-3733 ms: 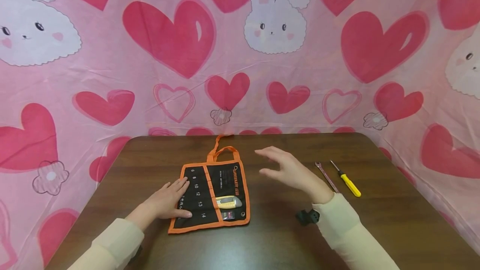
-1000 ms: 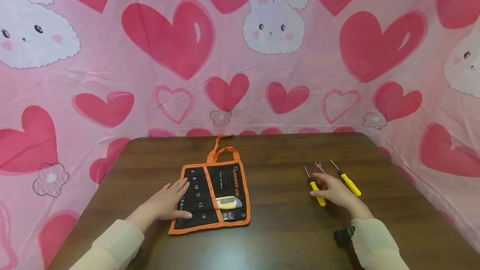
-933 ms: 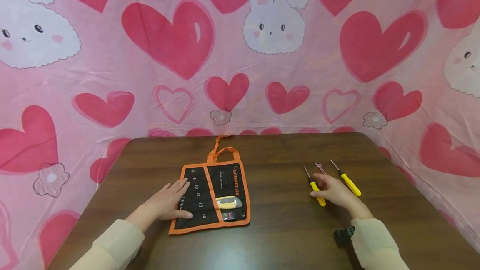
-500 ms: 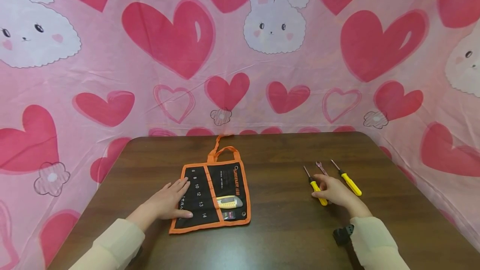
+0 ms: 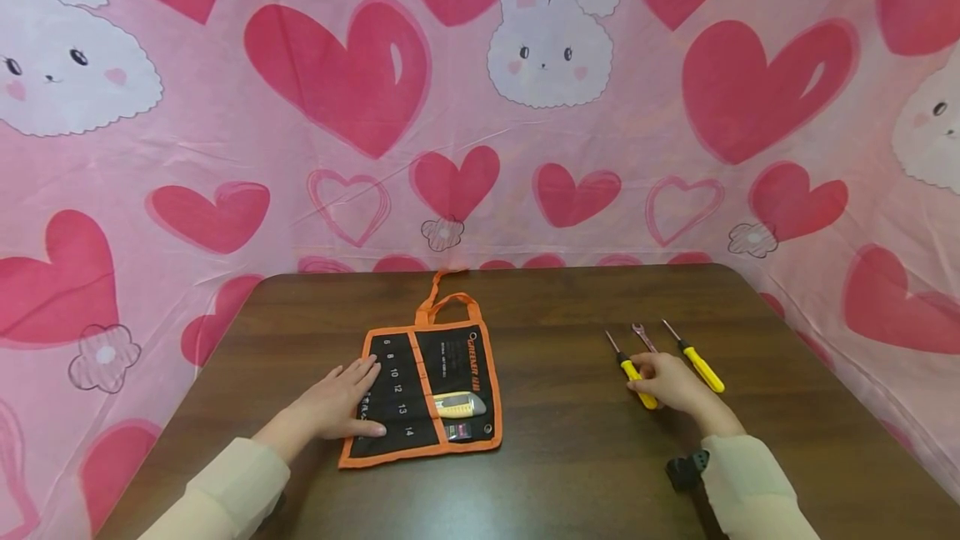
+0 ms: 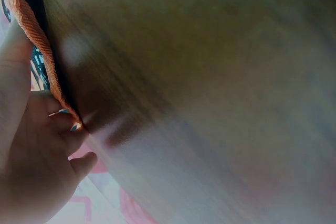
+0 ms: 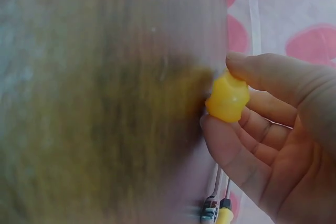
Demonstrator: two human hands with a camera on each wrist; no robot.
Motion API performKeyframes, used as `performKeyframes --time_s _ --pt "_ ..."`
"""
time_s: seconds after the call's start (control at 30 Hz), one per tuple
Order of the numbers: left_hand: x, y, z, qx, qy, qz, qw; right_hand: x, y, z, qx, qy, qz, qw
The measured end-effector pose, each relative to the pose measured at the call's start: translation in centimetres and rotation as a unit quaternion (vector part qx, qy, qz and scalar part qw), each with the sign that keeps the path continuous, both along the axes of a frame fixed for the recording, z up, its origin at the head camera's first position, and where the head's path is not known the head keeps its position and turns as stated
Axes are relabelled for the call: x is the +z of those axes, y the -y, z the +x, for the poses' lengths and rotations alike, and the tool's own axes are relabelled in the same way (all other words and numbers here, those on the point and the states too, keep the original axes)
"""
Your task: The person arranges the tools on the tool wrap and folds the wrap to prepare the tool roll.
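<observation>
My left hand [image 5: 333, 402] rests flat on the left part of a black tool pouch [image 5: 442, 344] with orange edging. A yellow utility knife [image 5: 459, 405] sits in one of its pockets, just above a small dark packet [image 5: 459, 432]. In the left wrist view, the fingers of that hand lie along the pouch's orange edge [image 6: 42, 45]. Over at the right, my right hand [image 5: 677, 383] pinches the yellow handle of a screwdriver [image 5: 628, 370] between thumb and fingers. The right wrist view shows this handle [image 7: 229, 98] end-on; its shaft is hidden there.
Just right of the held screwdriver lies a wrench [image 5: 641, 335], partly covered by my right hand. A second yellow screwdriver [image 5: 702, 370] lies beyond it. The pouch's orange straps [image 5: 453, 300] reach toward the table's far edge. A pink heart-patterned cloth [image 5: 450, 123] hangs behind the table [image 5: 570, 482].
My right hand has come from beside the pouch, where it was raised, rightward to the screwdriver. In the last second the screwdriver's handle has shifted slightly. My left hand has stayed put.
</observation>
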State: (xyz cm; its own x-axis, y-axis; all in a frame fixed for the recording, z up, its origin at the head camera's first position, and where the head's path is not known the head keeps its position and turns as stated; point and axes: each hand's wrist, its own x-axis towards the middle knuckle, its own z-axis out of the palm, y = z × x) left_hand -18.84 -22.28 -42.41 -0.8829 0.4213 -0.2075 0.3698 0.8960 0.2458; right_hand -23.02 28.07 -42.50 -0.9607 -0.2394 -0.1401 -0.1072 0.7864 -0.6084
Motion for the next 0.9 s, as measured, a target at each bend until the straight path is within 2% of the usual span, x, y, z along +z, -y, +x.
performKeyframes --time_s 0.27,0.77,0.9 --pt "0.0 0.0 0.0 -0.002 -0.002 -0.001 1.0000 0.4 0.2 0.0 0.007 -0.018 -0.009 0.9998" --pt "0.0 0.0 0.1 -0.001 -0.006 0.003 1.0000 1.8 1.8 -1.3 0.038 -0.090 -0.012 0.9952" --pt "-0.1 0.1 0.0 -0.002 -0.007 0.005 1.0000 2.3 2.2 -1.4 0.040 -0.093 -0.012 0.9948"
